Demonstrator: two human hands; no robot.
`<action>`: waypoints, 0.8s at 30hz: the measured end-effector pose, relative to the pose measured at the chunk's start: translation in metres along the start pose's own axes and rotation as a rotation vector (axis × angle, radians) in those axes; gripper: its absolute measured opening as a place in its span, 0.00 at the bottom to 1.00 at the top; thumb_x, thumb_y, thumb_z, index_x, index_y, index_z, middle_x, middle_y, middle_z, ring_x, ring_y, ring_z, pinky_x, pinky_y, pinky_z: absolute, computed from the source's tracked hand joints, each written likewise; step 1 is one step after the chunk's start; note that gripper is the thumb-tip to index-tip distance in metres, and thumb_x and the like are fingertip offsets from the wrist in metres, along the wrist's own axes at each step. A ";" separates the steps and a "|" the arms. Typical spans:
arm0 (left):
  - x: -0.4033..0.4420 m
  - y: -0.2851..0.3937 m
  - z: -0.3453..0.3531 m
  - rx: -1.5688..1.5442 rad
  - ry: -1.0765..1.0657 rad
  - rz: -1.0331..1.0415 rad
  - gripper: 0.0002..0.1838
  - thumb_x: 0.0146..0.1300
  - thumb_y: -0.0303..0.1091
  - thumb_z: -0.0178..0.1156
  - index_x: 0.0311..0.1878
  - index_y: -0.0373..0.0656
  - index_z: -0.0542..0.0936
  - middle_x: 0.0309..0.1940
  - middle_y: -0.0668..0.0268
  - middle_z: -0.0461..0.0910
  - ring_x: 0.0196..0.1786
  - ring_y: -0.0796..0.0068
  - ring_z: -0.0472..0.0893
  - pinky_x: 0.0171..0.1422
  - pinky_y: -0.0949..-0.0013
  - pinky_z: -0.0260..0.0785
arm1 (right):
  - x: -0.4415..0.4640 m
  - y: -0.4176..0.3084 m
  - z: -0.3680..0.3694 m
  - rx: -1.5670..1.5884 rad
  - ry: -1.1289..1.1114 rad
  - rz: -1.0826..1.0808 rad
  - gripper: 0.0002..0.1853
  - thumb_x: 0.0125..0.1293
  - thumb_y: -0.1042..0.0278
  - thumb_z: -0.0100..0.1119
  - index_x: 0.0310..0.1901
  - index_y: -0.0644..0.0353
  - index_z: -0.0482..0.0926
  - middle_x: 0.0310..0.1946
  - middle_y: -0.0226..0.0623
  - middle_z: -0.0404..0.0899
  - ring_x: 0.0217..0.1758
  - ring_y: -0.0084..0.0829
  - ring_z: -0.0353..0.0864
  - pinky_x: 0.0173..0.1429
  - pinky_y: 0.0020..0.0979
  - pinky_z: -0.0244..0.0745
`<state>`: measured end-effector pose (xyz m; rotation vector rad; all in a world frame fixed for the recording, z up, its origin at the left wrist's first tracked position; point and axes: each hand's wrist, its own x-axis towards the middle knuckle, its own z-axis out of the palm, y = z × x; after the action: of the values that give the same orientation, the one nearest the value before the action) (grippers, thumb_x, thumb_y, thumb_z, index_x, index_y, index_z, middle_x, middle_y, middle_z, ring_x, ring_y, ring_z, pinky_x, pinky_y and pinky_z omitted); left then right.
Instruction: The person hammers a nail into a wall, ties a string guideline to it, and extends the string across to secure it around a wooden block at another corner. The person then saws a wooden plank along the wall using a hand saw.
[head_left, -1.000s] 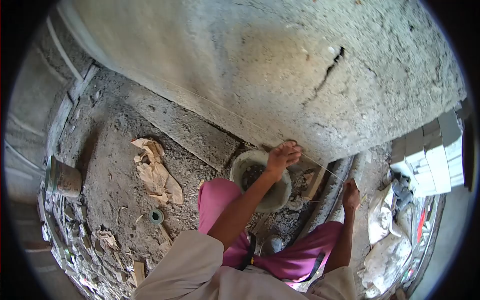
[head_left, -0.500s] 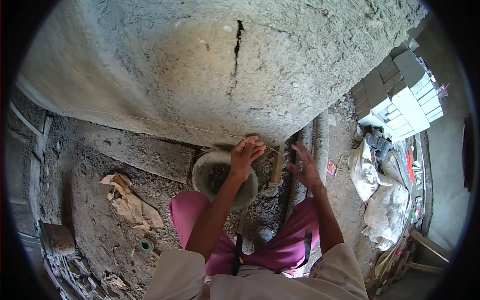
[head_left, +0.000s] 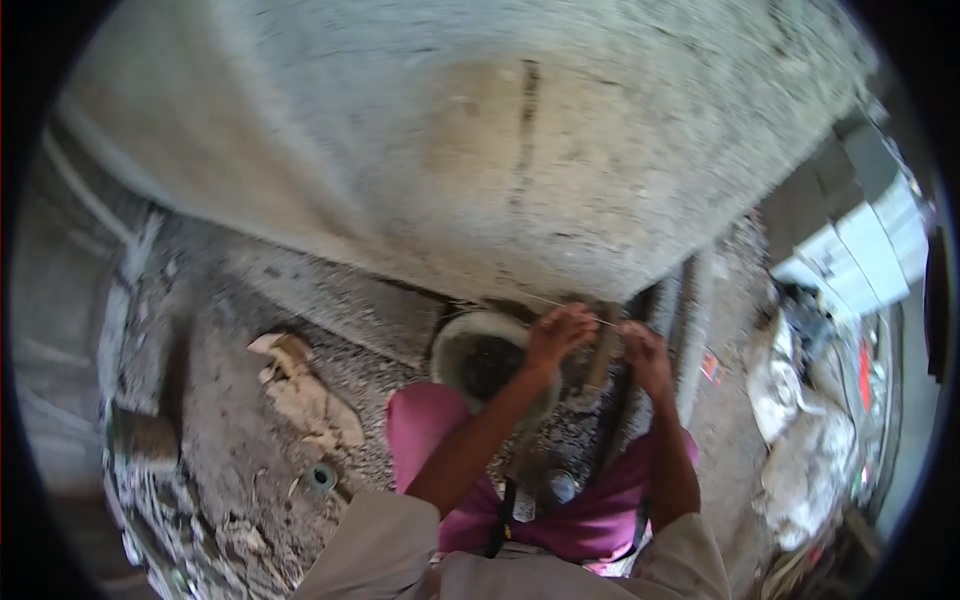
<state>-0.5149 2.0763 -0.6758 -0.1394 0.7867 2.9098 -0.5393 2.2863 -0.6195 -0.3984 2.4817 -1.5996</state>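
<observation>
A thin string (head_left: 606,322) runs between my two hands, low in front of the rough wall (head_left: 440,130). My left hand (head_left: 561,334) is closed on the string, above the right rim of a round bucket (head_left: 447,350). Just to its right, my right hand (head_left: 643,352) has its fingers drawn together on the string too. The hands are close but apart. Dark material (head_left: 490,365) lies in the bucket, and a wooden piece (head_left: 603,362) stands below the string between the hands.
Crumpled brown paper (head_left: 305,395) and a green ring-shaped roll (head_left: 321,477) lie on the ground at left, with a bucket (head_left: 146,440) farther left. Pipes (head_left: 694,330) run along the right. White sacks (head_left: 805,455) and stacked blocks (head_left: 865,245) are at far right.
My right hand, spread half a second ago, has come in closer to my left hand and closed on the string. The camera view has shifted, and the image is blurred.
</observation>
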 end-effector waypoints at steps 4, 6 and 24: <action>-0.008 0.012 0.026 0.219 0.161 -0.019 0.25 0.71 0.47 0.59 0.61 0.37 0.73 0.52 0.56 0.82 0.53 0.63 0.84 0.60 0.62 0.78 | 0.003 -0.029 0.006 -0.270 0.010 -0.112 0.12 0.75 0.62 0.52 0.46 0.59 0.82 0.37 0.46 0.84 0.35 0.40 0.84 0.42 0.37 0.76; -0.011 0.017 0.036 0.273 0.222 -0.049 0.25 0.71 0.48 0.59 0.62 0.39 0.74 0.52 0.56 0.82 0.53 0.63 0.84 0.60 0.62 0.78 | 0.000 -0.043 0.007 -0.608 0.083 -0.042 0.09 0.74 0.62 0.53 0.46 0.53 0.80 0.34 0.46 0.83 0.35 0.49 0.84 0.39 0.45 0.77; -0.028 0.067 0.006 0.282 0.399 -0.119 0.25 0.74 0.45 0.55 0.69 0.46 0.66 0.57 0.61 0.79 0.56 0.66 0.81 0.60 0.61 0.76 | 0.002 -0.032 0.036 -0.709 0.175 0.149 0.12 0.75 0.60 0.47 0.57 0.45 0.71 0.34 0.55 0.83 0.40 0.61 0.81 0.41 0.57 0.72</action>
<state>-0.4974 2.0199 -0.6339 -0.7253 1.1906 2.6545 -0.5265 2.2421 -0.6050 -0.1452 3.0689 -0.6802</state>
